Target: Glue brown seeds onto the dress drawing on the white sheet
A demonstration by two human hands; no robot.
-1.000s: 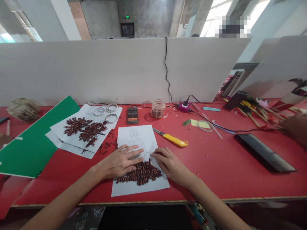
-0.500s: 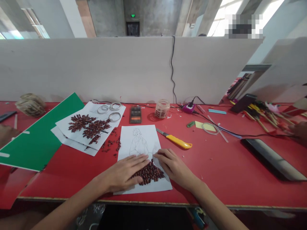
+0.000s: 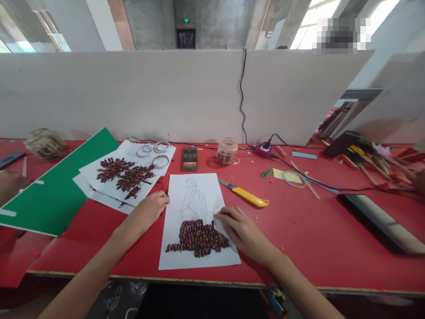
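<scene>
We see the left hand (image 3: pixel 153 210) at the left edge of the sheet (image 3: pixel 172 217), its fingers curled and drawn together; we cannot tell whether they pinch anything. The right hand (image 3: pixel 241 228) rests over the sheet's right edge, fingers bent and close together, and we cannot tell whether its fingertips grip something there. Between the hands, the sheet lies flat on the red table (image 3: pixel 299 257), with a pencil figure (image 3: pixel 193 199) on its upper part and rows of dark seeds (image 3: pixel 202 237) packed below.

Just beyond, we find the yellow cutter (image 3: pixel 250 196) near the sheet's upper right, and the phone (image 3: pixel 189 159) and jar (image 3: pixel 227 151) behind it. To the left, papers (image 3: pixel 94 184) with seed clusters (image 3: pixel 133 177) partly overlap the green board (image 3: pixel 63 204); rings (image 3: pixel 160 168) lie at their far end. On the right we see a black slab (image 3: pixel 375 221). Other people's hands show at the far left (image 3: pixel 11 184) and far right (image 3: pixel 419 179).
</scene>
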